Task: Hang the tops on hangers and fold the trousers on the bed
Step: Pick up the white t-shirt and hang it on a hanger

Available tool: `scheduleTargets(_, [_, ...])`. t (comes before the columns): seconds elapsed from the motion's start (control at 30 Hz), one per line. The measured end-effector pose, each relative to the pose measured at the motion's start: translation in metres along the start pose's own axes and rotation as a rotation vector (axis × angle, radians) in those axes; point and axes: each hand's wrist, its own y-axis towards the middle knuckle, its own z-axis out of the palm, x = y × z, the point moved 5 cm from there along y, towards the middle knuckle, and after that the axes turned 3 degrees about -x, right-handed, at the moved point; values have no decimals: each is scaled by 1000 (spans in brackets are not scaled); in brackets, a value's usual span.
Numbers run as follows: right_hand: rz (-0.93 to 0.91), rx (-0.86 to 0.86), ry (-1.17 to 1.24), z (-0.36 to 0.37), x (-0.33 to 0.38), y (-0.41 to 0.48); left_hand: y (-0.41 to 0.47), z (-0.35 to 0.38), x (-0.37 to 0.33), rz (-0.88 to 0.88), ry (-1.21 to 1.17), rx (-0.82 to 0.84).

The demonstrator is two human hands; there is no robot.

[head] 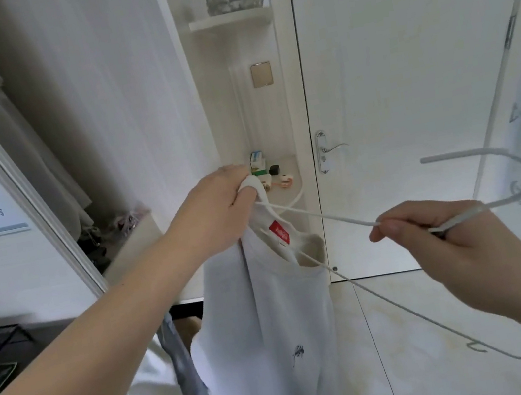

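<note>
White top [276, 333] hangs full length below the left hand [216, 212], whose grip is bunched tight round the cloth at the shoulder beside the collar. The neck opening [306, 248], with its red label [280, 233], gapes just under that grip, facing the other hand. A thin white wire hanger [342, 217] runs from the left grip across to the right hand [451, 240], which pinches the wire close to the base of the hook [460, 155]; the hook curls away beyond the right grip. One wire passes into the neck opening, while the hanger's far end sticks out low, below the right wrist. Whether the near end sits inside the shoulder or is merely caught up with the cloth in the left grip, I cannot tell.

The step looks to be threading the hanger through the neck. The risk is that the near end snags on the collar seam or label, so a push stretches the neck instead of seating the shoulder. If the left grip slackens too soon, the top may slide off the wire to the floor.

Below the left forearm lie a pale garment and a grey-blue one [184, 367]. Beyond the left grip, a corner shelf [290, 178] carries small boxes, beside a white door [403, 67].
</note>
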Motion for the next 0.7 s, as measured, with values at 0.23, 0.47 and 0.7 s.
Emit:
scheduleTargets(0.23, [123,33,216,32,-9,-6,-8,-3,-3,82,104,-2])
scheduleTargets(0.47, [17,85,48,52,5,-1,-28,2,-25,151,35,87])
scheduleTargets(0.7, [223,97,455,103,-20,-8,-45,22,-43,157,60,159])
